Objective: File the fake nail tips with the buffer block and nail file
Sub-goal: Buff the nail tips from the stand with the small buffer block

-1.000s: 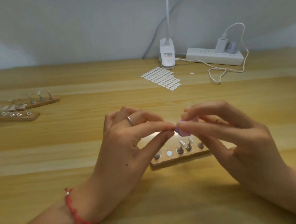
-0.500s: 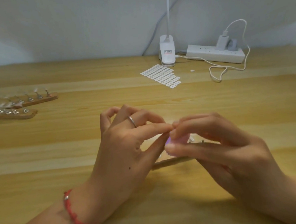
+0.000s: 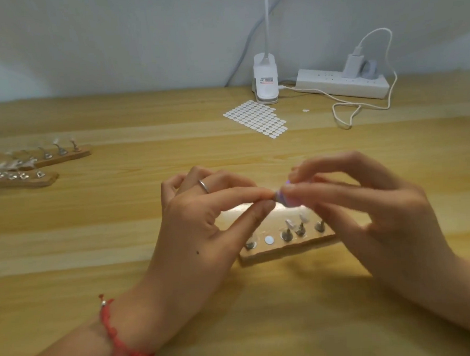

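My left hand (image 3: 203,223) pinches something tiny between thumb and forefinger at their tips; it is too small to make out, probably a nail tip. Touching those fingertips, my right hand (image 3: 368,211) grips a small purple buffer block (image 3: 282,198) between thumb and forefinger, mostly hidden by the fingers. Both hands hover above a wooden holder board (image 3: 282,246) with several metal stands, two of them carrying clear nail tips (image 3: 294,223).
Two more wooden boards with nail tips (image 3: 35,165) lie at the left edge. A sheet of white oval stickers (image 3: 257,118), a clip lamp base (image 3: 266,79) and a power strip with cable (image 3: 343,84) sit at the back of the wooden table (image 3: 120,212).
My right hand with the purple block dipped down over the board half a second ago and has risen again. My left hand has held its pinch in nearly the same place.
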A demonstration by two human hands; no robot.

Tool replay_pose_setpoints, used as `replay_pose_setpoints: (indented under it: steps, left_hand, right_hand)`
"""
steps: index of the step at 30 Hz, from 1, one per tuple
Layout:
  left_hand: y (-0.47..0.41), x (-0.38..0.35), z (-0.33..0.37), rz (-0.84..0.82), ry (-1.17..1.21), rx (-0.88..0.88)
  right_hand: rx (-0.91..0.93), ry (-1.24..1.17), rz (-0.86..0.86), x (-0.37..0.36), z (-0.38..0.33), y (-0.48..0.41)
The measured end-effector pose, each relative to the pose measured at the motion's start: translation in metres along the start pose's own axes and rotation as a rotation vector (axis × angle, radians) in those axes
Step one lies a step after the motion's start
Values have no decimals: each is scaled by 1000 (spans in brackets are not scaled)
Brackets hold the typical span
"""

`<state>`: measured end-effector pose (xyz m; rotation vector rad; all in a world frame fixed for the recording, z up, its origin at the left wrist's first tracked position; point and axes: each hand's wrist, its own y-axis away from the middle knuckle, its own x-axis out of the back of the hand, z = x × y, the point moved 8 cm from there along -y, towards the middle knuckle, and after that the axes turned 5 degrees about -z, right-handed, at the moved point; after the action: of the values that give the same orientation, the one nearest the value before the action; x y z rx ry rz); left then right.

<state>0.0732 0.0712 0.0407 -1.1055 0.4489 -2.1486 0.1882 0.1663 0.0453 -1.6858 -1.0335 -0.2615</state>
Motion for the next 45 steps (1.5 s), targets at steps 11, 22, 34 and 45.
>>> replay_pose_setpoints:
  steps: [11, 22, 34, 45]
  left_hand:
    - [0, -2, -2, -7, 10, 3]
    - [0, -3, 2, -19, -25, -16]
    - [1, -3, -2, -6, -15, -7]
    - [1, -6, -6, -50, 198, 30]
  right_hand:
    - [-3, -51, -18, -1, 2, 0]
    - [1, -39, -26, -1, 0, -1]
    - [9, -20, -21, -6, 1, -2]
    - [90, 55, 54, 14, -5, -2]
